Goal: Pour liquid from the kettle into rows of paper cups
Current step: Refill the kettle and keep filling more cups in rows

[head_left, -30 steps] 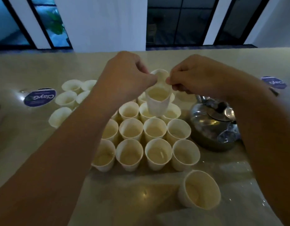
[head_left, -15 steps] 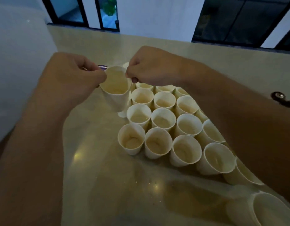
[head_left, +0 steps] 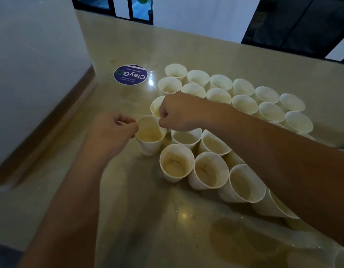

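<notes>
Both hands pinch one cup [head_left: 150, 136] upright by its rim, left hand [head_left: 117, 130] at nine o'clock, right hand [head_left: 177, 114] at two; the rows [head_left: 244, 105] lie toward three.

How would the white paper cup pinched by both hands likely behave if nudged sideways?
The white paper cup probably tips easily: narrow base, wide rim. Its thin wall likely flexes where the left hand and right hand pinch it. Liquid inside adds some steadying weight.

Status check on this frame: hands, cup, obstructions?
Left hand and right hand both pinch rim of one paper cup, at left edge of cup rows. Kettle out of view. Nothing blocking.
</notes>
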`<state>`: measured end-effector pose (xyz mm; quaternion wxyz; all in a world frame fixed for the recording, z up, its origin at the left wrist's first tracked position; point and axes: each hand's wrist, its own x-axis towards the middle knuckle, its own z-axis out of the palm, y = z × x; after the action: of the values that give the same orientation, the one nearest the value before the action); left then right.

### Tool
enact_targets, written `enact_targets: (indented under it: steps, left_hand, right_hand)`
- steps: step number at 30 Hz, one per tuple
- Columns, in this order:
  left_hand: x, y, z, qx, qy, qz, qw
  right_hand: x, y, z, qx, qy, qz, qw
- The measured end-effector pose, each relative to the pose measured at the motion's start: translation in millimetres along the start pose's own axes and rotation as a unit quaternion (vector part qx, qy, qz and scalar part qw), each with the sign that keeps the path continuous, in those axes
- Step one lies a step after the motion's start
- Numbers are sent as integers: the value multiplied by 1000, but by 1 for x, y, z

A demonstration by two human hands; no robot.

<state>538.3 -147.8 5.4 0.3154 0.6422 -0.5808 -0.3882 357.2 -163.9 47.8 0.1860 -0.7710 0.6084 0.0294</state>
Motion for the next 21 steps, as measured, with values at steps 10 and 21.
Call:
enact_targets:
  steps: [10, 21]
  left_hand:
    - [-2, -6, 12, -33, -32, -34, 998]
    - [-8, 17, -2, 44, 27, 36, 998]
  right_hand:
    - [7, 13, 5, -17, 53, 12, 998]
    - [-39, 29, -25, 19, 55, 47, 997]
